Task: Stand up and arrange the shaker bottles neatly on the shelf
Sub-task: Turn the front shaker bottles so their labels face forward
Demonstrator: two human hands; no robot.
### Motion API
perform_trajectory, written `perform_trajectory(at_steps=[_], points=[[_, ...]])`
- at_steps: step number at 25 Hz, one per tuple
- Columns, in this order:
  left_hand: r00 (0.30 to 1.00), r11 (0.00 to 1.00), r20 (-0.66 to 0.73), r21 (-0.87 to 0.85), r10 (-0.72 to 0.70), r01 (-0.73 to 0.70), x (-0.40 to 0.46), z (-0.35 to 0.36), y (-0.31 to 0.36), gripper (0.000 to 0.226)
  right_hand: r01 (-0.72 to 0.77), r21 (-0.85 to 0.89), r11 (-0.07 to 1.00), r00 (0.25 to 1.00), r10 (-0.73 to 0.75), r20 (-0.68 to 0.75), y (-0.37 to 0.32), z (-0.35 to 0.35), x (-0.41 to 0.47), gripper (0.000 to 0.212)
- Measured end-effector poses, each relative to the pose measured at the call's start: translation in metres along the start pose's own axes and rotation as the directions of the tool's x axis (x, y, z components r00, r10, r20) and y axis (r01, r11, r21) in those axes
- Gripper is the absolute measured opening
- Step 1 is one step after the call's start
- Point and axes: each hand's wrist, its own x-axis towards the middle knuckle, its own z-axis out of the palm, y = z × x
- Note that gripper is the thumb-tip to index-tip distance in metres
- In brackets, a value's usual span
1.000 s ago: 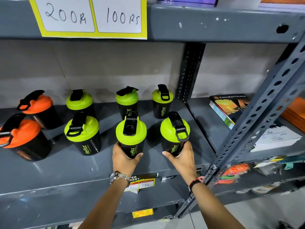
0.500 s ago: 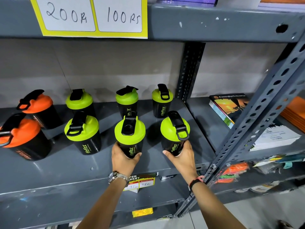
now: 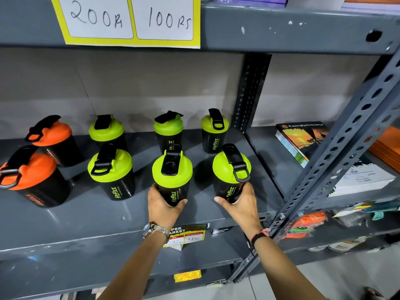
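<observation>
While we stand at the grey metal shelf, our left hand grips the middle green-lidded black shaker bottle, right hand grasps its right-hand neighbour, both upright.

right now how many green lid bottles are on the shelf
6: three in the back row, three in front. None seems hidden.

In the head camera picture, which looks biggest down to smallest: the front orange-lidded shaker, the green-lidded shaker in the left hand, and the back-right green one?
1. Front orange-lidded shaker
2. Green-lidded shaker in the left hand
3. Back-right green shaker

Nearness likely exaggerates these gaps; the two green ones may match.
</observation>
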Motion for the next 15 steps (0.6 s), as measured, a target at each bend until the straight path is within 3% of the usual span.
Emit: perform_trajectory(at_steps=[3,5,7,9,11,13,15], points=[[0.998,1.000,0.052,0.001,0.026,-0.026,-0.006,-0.006,-0.005,0.091,-0.071,0.010,0.997,0.997,0.071,-0.011,0.001,-0.002,-0.020,0.101],[0.996,1.000,0.080,-0.012,0.026,-0.025,-0.014,-0.018,-0.015,0.091,-0.061,0.039,0.997,0.993,0.065,-0.102,-0.002,0.003,-0.047,0.090],[0.997,0.998,0.045,-0.014,0.068,-0.068,-0.021,-0.035,-0.031,0.074,0.031,0.083,0.996,0.985,-0.016,-0.172,-0.012,0.015,-0.077,0.063],[0.993,0.995,-0.070,-0.019,0.097,-0.099,-0.022,-0.069,-0.053,0.049,0.153,0.116,0.981,0.984,-0.140,-0.109,-0.035,0.042,-0.104,0.042],[0.972,0.995,-0.217,-0.016,0.090,-0.096,-0.017,-0.106,-0.069,0.038,0.249,0.133,0.959,0.966,-0.256,0.036,-0.058,0.073,-0.122,0.042],[0.923,0.999,-0.383,0.003,0.049,-0.051,-0.002,-0.147,-0.084,0.044,0.274,0.158,0.949,0.944,-0.297,0.144,-0.085,0.109,-0.130,0.042],[0.871,0.998,-0.486,-0.024,-0.063,0.059,0.017,-0.181,-0.091,0.067,0.221,0.159,0.962,0.947,-0.250,0.201,-0.109,0.141,-0.125,0.061]])
